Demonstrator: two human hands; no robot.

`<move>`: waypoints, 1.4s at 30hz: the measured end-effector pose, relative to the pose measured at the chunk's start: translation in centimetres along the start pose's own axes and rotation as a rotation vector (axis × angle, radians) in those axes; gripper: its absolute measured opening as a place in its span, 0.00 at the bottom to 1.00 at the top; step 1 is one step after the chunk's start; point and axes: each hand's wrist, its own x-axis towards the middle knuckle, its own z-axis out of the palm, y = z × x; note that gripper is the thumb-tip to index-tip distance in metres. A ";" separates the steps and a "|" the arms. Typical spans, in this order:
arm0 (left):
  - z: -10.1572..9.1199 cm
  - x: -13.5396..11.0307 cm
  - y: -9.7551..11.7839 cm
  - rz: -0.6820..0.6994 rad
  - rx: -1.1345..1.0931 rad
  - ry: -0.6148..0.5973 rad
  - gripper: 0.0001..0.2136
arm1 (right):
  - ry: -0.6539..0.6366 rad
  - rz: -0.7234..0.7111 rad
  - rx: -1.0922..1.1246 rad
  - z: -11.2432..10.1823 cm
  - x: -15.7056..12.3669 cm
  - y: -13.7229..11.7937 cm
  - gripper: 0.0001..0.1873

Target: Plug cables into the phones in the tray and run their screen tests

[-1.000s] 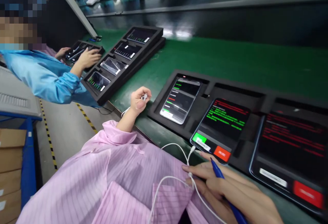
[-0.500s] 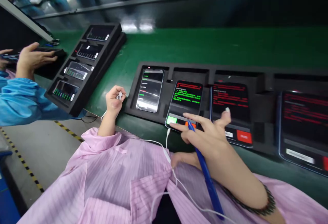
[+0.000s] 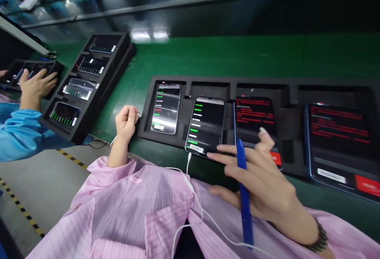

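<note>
The right hand (image 3: 255, 172) grasped a blue pen (image 3: 244, 199) at the lower corner of a phone (image 3: 205, 124), the left hand (image 3: 126, 121) clenched a white plug (image 3: 139, 114), and that phone lay in a black tray (image 3: 287, 122) on the green counter (image 3: 237, 55).

On the cabled phone (image 3: 207, 124), green and red buttons have given way to a text list (image 3: 195, 125).

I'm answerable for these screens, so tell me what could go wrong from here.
The thin white cable plugged into the black, glass-fronted phone second from left in the nearer black compartmented tray runs loosely across the pink striped shirt; a movement might snag it. The slim blue pen in the right hand overlaps the neighbouring red-lettered black phone in view and could scratch it.
</note>
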 end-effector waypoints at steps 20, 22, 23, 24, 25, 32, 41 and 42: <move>-0.1 0.1 -0.1 -0.024 0.045 -0.032 0.20 | -0.036 0.274 -0.198 1.0 -0.4 0.6 0.17; -0.1 0.1 -0.1 -0.035 0.038 -0.033 0.20 | -0.032 0.263 -0.200 0.9 -0.4 0.6 0.17; -0.1 0.1 -0.1 -0.038 0.035 -0.033 0.20 | -0.027 0.257 -0.206 0.9 -0.4 0.5 0.16; -0.1 0.1 -0.1 -0.039 0.032 -0.034 0.20 | -0.018 0.255 -0.215 0.8 -0.5 0.5 0.16; -0.1 0.1 -0.1 -0.039 0.030 -0.034 0.21 | -0.011 0.257 -0.224 0.7 -0.5 0.5 0.15; -0.1 0.1 -0.2 -0.061 0.067 -0.062 0.21 | -0.025 0.278 -0.240 1.1 -0.7 0.5 0.20; -0.2 0.0 -0.2 -0.055 0.156 -0.099 0.20 | -0.143 0.240 -0.216 1.1 -0.4 0.2 0.19; -0.2 0.1 -0.2 -0.052 0.167 -0.103 0.20 | -0.139 0.248 -0.218 1.2 -0.3 0.2 0.19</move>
